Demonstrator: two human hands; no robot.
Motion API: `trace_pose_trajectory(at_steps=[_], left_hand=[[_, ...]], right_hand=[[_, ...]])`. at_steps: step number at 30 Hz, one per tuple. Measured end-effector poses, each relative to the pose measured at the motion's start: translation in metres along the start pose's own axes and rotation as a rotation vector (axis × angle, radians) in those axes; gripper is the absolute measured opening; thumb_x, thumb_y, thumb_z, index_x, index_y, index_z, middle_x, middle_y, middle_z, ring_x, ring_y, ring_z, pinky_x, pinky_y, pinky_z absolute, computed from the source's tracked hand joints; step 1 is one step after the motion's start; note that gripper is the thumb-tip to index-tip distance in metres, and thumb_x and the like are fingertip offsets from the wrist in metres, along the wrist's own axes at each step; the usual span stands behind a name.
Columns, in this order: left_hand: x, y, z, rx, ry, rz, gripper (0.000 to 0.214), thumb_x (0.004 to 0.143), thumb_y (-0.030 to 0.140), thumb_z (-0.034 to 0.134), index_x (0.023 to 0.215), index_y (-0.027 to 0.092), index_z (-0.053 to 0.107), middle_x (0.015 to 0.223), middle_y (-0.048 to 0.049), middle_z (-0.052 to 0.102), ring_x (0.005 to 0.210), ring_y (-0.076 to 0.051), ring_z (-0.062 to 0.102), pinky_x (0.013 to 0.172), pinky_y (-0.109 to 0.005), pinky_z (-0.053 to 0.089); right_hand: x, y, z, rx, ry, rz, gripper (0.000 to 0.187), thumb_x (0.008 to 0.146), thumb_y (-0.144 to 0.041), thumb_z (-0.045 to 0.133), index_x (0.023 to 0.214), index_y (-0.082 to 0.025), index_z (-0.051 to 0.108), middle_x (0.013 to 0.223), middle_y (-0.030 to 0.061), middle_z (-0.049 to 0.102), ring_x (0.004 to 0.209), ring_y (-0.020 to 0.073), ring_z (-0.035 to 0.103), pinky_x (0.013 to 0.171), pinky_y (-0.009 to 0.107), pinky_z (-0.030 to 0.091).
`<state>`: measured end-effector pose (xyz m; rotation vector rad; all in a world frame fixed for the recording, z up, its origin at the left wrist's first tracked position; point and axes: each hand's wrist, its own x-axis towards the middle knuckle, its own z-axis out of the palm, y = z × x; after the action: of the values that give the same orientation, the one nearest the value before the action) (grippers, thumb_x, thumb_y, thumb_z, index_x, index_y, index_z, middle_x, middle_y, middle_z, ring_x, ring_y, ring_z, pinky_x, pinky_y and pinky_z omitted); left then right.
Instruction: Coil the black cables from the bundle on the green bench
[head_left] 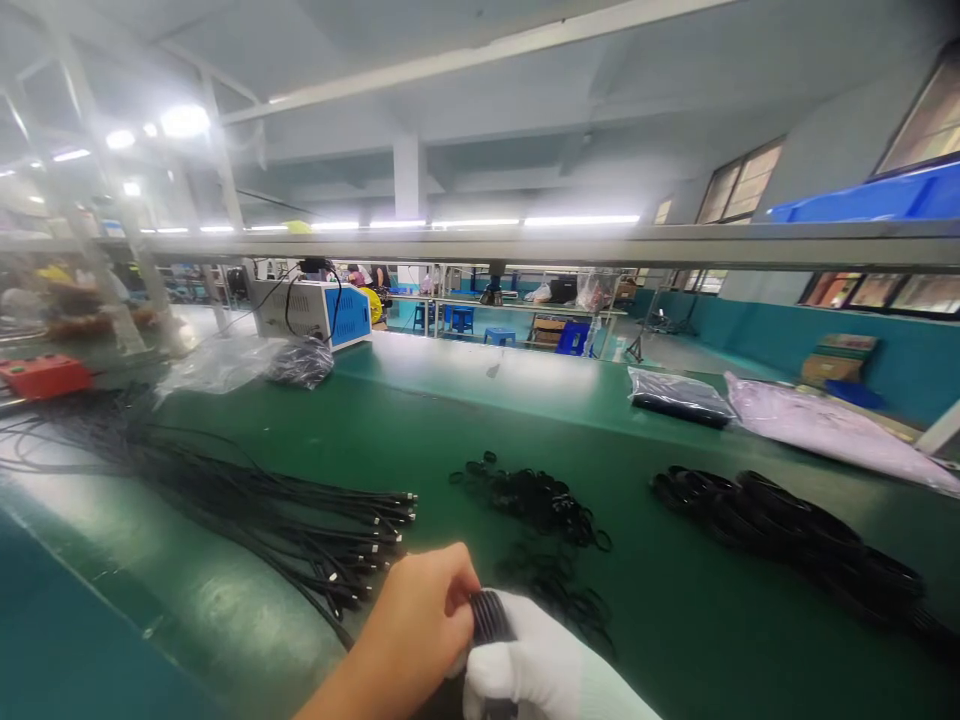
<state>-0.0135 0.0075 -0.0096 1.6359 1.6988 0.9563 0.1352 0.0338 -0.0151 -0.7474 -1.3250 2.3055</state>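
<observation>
My bare left hand [420, 625] and my white-gloved right hand [540, 665] meet at the bottom of the view, both closed on a coiled black cable [489, 615] held between them. Just left of my hands lies a spread bundle of loose black cables [300, 520] with metal plug ends pointing right. Beyond my hands sits a pile of small black rubber bands [540, 500] on the green table [465, 420].
A row of coiled black cables [787, 530] lies at the right. Plastic bags [679, 395] and a pink sheet [825, 425] lie farther back. A white and blue machine [319, 312] and a red box [45, 375] stand at the left. An overhead rail [570, 245] crosses the view.
</observation>
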Motion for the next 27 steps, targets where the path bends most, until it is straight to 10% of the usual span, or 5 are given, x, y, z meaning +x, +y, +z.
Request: trace_pose_trajectory(at_steps=[6,11,17,24,27], left_hand=[[0.002,0.005,-0.003,0.015,-0.005,-0.006,0.009,0.068,0.012,0.051,0.068,0.019,0.056,0.06,0.0034,0.059,0.058,-0.013,0.053,0.052,-0.021,0.034],[0.02,-0.001,-0.026,-0.006,-0.024,0.04,0.026,0.072,0.02,0.057,0.097,0.019,0.06,0.086,-0.0002,0.064,0.07,-0.014,0.056,0.065,-0.023,0.042],[0.031,-0.017,-0.007,0.231,-0.145,0.123,0.01,0.073,0.015,0.053,0.074,0.02,0.062,0.077,0.0012,0.061,0.072,-0.016,0.055,0.065,-0.024,0.037],[0.025,-0.016,0.012,0.246,-0.19,0.08,0.006,0.073,0.015,0.052,0.072,0.02,0.054,0.078,-0.0012,0.057,0.079,-0.02,0.055,0.072,-0.029,0.038],[0.025,-0.015,0.007,-0.085,-0.229,0.016,0.012,0.084,0.029,0.041,0.078,0.02,0.045,0.072,0.0005,0.052,0.067,-0.015,0.053,0.063,-0.026,0.042]], right_hand=[[0.005,0.001,-0.004,-0.07,-0.034,0.036,0.026,0.065,-0.025,0.068,0.086,-0.011,0.061,0.068,0.0023,0.055,0.055,0.0099,0.051,0.048,0.018,0.037],[-0.008,-0.028,-0.032,0.127,0.227,-0.155,0.04,0.064,-0.035,0.076,0.094,-0.013,0.063,0.077,0.0057,0.062,0.058,0.0142,0.056,0.041,0.02,0.042],[-0.027,-0.054,-0.058,0.225,0.372,-0.303,0.047,0.069,-0.04,0.08,0.106,-0.018,0.061,0.094,0.008,0.066,0.088,0.0254,0.065,0.064,0.032,0.054],[-0.016,-0.044,-0.043,0.165,0.448,-0.294,0.045,0.066,-0.03,0.08,0.102,-0.015,0.057,0.078,0.0045,0.064,0.058,0.0134,0.056,0.039,0.019,0.04],[-0.008,-0.039,-0.029,0.033,0.518,-0.279,0.042,0.067,-0.025,0.076,0.102,-0.015,0.055,0.077,0.0033,0.062,0.051,0.011,0.053,0.035,0.018,0.038]])
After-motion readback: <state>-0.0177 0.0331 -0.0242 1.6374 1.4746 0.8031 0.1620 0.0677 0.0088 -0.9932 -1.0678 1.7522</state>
